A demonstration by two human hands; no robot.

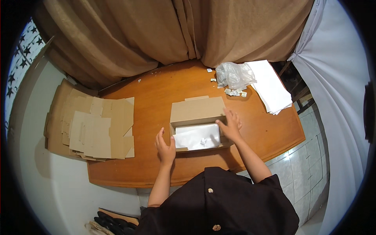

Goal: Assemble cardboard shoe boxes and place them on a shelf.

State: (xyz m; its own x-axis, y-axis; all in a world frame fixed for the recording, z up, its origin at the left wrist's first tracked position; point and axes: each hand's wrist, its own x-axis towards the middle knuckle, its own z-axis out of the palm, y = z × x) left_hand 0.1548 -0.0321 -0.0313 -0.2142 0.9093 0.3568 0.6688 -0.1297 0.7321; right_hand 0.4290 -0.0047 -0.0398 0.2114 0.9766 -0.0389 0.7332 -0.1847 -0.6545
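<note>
Cardboard box (197, 111) lined with white paper (197, 137), open left hand (165, 147) and open right hand (230, 125) against its sides.

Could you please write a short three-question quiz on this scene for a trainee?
1. True or false: the box on the table stands open, with white paper inside.
2. Which hand rests on the right end of the box? A. left hand B. right hand
3. Fill in: the stack of flat cardboard lies to the person's ____ of the box.

Key: 1 true; 2 B, the right hand lies on that end while the left touches the left end; 3 left. The clear bag and the white sheets lie at the far right.
</note>
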